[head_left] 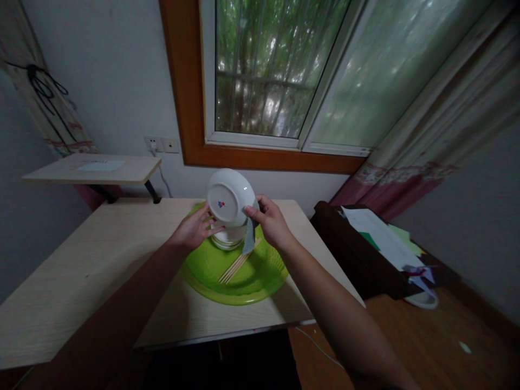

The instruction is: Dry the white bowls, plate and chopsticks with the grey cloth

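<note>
A white plate (231,196) is tilted up between my hands, its underside with a small red and blue mark facing me. My left hand (195,226) supports its lower left edge, fingers behind and under the rim. My right hand (271,216) pinches a grey cloth (249,236) against the plate's right rim, and the cloth hangs down. Below the plate, a stack of white dishes (227,242) stands in a green plastic basin (239,297). Beside the stack, several wooden chopsticks (234,269) lie in the basin.
The basin rests on a light wooden table (117,260). A raised shelf (93,169) with a paper stands at the table's back left. Behind are a wall socket (156,144) and a window (280,70). To the right, a dark brown box (353,249) holds papers.
</note>
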A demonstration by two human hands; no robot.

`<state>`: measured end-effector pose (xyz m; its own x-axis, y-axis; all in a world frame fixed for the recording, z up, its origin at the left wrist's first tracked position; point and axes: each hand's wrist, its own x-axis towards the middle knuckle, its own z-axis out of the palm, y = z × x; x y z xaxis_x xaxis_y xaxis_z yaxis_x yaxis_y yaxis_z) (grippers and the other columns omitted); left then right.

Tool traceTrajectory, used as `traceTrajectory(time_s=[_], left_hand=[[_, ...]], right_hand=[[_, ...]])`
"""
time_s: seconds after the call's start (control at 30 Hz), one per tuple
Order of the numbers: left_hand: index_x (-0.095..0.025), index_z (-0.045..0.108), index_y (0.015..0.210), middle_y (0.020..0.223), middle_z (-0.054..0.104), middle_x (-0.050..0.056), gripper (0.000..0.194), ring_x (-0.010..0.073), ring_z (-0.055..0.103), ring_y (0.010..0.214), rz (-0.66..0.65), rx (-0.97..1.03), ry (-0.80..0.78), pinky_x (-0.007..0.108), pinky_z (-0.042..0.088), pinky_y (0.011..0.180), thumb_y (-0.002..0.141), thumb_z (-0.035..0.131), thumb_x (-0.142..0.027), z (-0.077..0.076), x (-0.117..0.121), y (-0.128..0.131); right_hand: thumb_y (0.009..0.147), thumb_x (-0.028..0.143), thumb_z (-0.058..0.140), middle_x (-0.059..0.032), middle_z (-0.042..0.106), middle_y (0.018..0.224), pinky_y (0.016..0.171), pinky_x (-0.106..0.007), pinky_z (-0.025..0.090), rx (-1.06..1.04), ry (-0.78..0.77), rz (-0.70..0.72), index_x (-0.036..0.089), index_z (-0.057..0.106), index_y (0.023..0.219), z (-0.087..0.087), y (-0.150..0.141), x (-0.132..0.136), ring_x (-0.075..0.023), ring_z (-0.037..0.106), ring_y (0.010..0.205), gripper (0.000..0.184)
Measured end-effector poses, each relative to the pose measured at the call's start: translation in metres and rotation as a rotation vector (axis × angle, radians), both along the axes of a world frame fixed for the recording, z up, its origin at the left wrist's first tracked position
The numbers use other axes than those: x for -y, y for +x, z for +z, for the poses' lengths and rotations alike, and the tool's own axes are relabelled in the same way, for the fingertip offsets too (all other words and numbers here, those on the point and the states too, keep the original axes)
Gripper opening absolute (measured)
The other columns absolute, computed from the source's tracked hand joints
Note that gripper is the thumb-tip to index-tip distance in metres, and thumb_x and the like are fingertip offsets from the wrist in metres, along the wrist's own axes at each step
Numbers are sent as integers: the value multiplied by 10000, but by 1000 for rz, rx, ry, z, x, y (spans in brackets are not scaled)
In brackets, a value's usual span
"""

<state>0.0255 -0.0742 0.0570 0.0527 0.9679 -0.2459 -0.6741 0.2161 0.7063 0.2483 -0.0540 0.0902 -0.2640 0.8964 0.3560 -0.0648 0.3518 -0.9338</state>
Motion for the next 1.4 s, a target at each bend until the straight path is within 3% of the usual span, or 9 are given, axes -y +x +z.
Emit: traceTrajectory(time_s=[0.23,0.4,0.5,0.67,0.87,1.03,1.1,1.23,1.4], left_hand=[[-154,609,1284,1226,684,243,631,377,672,1161,-121,60,29,565,574,934,927,486,-660,12,5,-20],[-100,593,1356,1267,703,200,446,293,692,1153,-40,3,82,411,592,955,969,534,-315,6,5,-18],[-55,598,1344,1292,697,191,429,262,688,1168,42,-59,70,363,575,995,935,533,-169,0,5,-14],[-69,612,1338,1344,669,191,419,267,670,1208,51,-112,166,375,560,1029,975,553,-269,-3,5,-11],[-104,586,1364,1325,683,181,428,262,692,1167,40,-155,159,393,575,1009,994,547,-315,-8,7,-3],[-119,602,1337,1244,721,174,402,258,718,1095,6,-186,129,376,600,940,990,554,-318,-12,9,1],[-129,603,1336,1224,728,169,406,255,720,1081,4,-174,129,373,604,922,987,563,-332,-12,9,2],[-129,598,1337,1193,736,160,431,240,724,1030,5,-153,188,347,611,862,977,584,-366,-12,8,-1],[-125,610,1327,1173,737,149,442,214,727,928,-32,-147,246,321,612,790,958,620,-369,-18,4,-8]], right_hand=[[961,272,569,-81,709,997,861,-356,475,678,705,-67,213,702,1043,5,2,12,-241,615,944,167],[991,163,520,-74,714,987,800,-332,442,1003,968,23,204,715,1106,-11,4,9,-228,589,929,231],[995,252,591,-62,734,981,820,-317,438,981,961,116,207,735,1076,-13,7,1,-210,610,932,171],[963,339,670,-32,780,972,913,-313,429,789,759,245,225,773,1009,-5,12,-16,-170,671,936,160],[966,364,644,-34,724,859,766,-272,450,554,453,-248,207,788,929,12,3,-36,-167,642,828,216],[939,312,670,-44,698,889,805,-290,476,418,485,-456,179,764,974,21,-12,-40,-182,630,846,167],[927,252,681,-63,701,945,830,-295,492,478,515,-369,162,756,1027,16,-17,-36,-179,637,867,154],[931,230,683,-112,713,1163,1015,-361,481,745,631,139,169,764,1094,0,-22,-25,-207,652,1089,192],[1046,324,481,-127,622,1421,1168,-443,396,851,710,287,172,716,1249,-7,-26,-13,-233,558,1333,346]])
